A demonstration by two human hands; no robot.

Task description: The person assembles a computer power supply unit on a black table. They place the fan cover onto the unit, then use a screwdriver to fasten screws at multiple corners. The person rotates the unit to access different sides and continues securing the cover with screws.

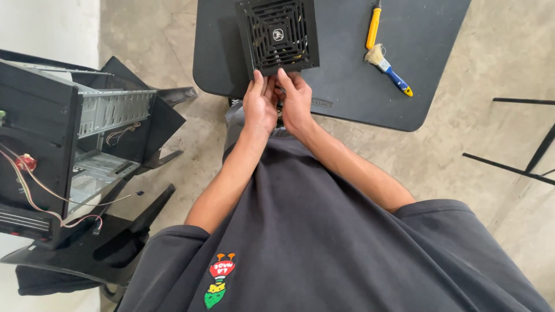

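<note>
Black power supply [278,36] just beyond both hands [278,104]

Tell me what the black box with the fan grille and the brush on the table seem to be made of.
Black box: likely painted sheet metal, matte, with a punched grille. Brush: pale bristles, probably natural or synthetic fibre; blue and yellow handle looks like glossy plastic.

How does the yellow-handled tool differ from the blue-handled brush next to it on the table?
The yellow-handled tool lies nearly straight up the picture; the blue-handled brush lies slanted. The brush shows pale bristles at its upper end, while the yellow tool's upper end runs out of the picture. The brush handle is blue with a yellow tip; the tool's is all yellow. Both rest on the dark table, away from the hands.
</note>
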